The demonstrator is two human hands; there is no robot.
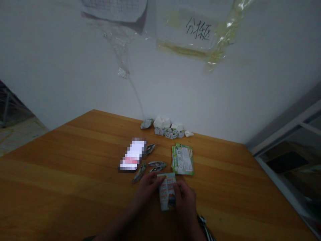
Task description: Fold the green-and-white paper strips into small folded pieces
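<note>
Close to the table's near side I hold a small printed paper packet [164, 195], pale with red and blue print. My left hand [149, 182] pinches its upper left edge, thumb on the front. The fingers of my right hand [185, 197] are closed on its right edge. Just beyond the packet lie folded strips of printed wrapper [157, 164], and another twisted wrapper [139, 173] rests by my left hand. Further off to the right is a stack of green-edged printed packets [183, 160], lying flat.
A phone with a lit, blurred screen [133, 154] lies left of the wrappers, a small wrapper [150, 148] beside it. Crumpled printed wrappers and white tissue [162, 122] sit along the wall. A dark object with light stripes [204, 226] is beside my right wrist. Shelving [288, 134] stands at right.
</note>
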